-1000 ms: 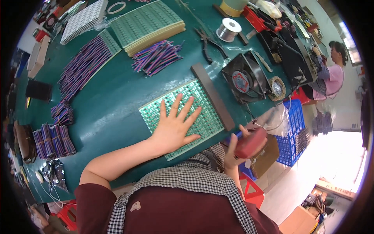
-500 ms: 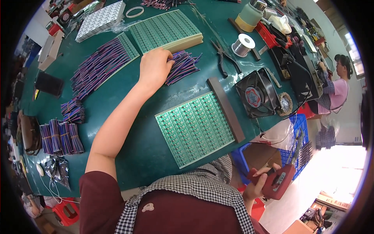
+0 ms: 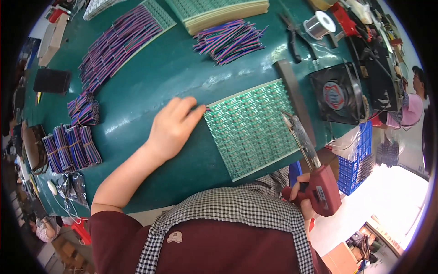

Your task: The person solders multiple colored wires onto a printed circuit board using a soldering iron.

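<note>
Counter [image 3: 116,146]: left grip [image 3: 173,128] being pinched, contents unclear, by far-left corner of circuit panel [image 3: 251,125]; soldering gun [image 3: 323,189] being clasped by right grip [image 3: 307,209]

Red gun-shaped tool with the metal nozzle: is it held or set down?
Held: the person's bare right hand grips the red gun-shaped tool by its handle.

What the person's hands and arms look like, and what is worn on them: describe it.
The left hand is bare, with no glove or watch visible. Its forearm is uncovered below a short, plain maroon sleeve. The right hand is ungloved too; much of that arm is hidden.
</note>
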`<state>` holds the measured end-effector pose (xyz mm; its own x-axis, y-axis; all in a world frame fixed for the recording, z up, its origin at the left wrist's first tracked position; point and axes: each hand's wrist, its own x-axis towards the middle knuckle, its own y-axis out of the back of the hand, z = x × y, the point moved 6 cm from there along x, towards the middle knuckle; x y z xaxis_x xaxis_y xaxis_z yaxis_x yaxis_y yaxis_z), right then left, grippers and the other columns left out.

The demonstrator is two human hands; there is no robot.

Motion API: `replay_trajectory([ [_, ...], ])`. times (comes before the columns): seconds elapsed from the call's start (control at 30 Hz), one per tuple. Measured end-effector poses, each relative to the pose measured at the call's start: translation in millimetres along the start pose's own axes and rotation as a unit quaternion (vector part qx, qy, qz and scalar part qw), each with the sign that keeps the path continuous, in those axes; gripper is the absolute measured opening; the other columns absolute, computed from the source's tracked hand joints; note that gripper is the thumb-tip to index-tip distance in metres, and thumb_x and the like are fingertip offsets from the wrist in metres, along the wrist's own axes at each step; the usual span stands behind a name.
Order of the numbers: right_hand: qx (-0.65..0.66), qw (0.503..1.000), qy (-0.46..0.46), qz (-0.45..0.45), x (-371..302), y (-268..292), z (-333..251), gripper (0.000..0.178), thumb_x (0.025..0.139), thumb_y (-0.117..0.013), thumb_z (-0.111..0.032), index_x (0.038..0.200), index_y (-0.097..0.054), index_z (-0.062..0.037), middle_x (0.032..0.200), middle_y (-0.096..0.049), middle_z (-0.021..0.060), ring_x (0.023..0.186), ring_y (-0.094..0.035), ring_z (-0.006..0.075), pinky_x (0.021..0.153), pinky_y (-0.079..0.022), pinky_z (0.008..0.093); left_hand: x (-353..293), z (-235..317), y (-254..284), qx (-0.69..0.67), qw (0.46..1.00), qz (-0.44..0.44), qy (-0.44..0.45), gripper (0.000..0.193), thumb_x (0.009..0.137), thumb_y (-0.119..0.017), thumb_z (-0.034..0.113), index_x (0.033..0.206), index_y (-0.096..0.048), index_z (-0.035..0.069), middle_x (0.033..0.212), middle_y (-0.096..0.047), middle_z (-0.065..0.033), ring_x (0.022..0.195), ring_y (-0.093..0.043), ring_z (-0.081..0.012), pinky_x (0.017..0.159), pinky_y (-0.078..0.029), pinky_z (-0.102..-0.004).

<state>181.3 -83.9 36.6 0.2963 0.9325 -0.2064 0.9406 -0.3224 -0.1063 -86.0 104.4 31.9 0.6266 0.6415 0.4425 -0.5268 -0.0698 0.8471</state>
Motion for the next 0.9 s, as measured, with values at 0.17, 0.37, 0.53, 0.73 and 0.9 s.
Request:
replay_trajectory([
  [0.17,-0.027,0.989,-0.096,-0.108,27.1,-32.9,15.0,0.069,0.08,-0.074,-0.031,0.131,-0.043,0.0022,0.112,-0.059,0.0138,0.075,-0.055,0.0153,0.065,-0.045,0.0274,-18.5,3.9,-2.5,0.017,0.999,-0.035,-0.026,0.039,0.063,-0.062,0.004,0.101,-0.067,-0.002,0.092,-0.057,-0.0096,0.072,-0.056,-0.0218,0.059,-0.049,-0.0309],
  [0.37,-0.021,0.976,-0.146,-0.159,42.3,-57.3,17.7,0.079,0.078,-0.077,-0.023,0.139,-0.034,0.0008,0.113,-0.063,0.0137,0.074,-0.057,0.015,0.066,-0.047,0.0268,-20.5,-1.2,-2.8,0.017,1.0,-0.012,-0.019,0.036,0.062,-0.064,0.005,0.097,-0.068,0.0,0.092,-0.057,-0.0082,0.072,-0.055,-0.0175,0.054,-0.049,-0.0251],
  [0.53,0.024,0.96,-0.247,-0.132,44.1,-66.2,17.7,0.08,0.076,-0.08,-0.024,0.138,-0.036,0.0014,0.109,-0.065,0.0121,0.074,-0.058,0.0144,0.066,-0.048,0.0266,-21.2,-4.6,-3.6,0.003,1.0,-0.014,-0.004,0.036,0.061,-0.065,0.005,0.096,-0.068,0.0,0.092,-0.057,-0.0084,0.071,-0.056,-0.0176,0.051,-0.048,-0.0238],
  [0.73,-0.001,0.957,-0.261,-0.129,51.7,-71.8,14.1,0.077,0.071,-0.082,-0.025,0.133,-0.044,0.0014,0.102,-0.065,0.0092,0.076,-0.059,0.0132,0.069,-0.048,0.0258,-19.1,-2.0,-5.0,0.019,1.0,-0.013,-0.013,0.032,0.063,-0.066,0.004,0.094,-0.068,-0.001,0.09,-0.057,-0.0093,0.068,-0.054,-0.0159,0.046,-0.044,-0.0215],
  [0.9,0.006,0.956,-0.274,-0.103,47.1,-68.2,19.0,0.076,0.068,-0.081,-0.022,0.131,-0.047,0.0018,0.097,-0.065,0.0074,0.076,-0.059,0.0129,0.068,-0.048,0.0257,-17.7,1.3,-5.5,0.048,0.998,-0.024,-0.012,0.029,0.065,-0.067,0.003,0.093,-0.068,-0.001,0.089,-0.057,-0.0088,0.066,-0.053,-0.0134,0.044,-0.042,-0.0199],
])
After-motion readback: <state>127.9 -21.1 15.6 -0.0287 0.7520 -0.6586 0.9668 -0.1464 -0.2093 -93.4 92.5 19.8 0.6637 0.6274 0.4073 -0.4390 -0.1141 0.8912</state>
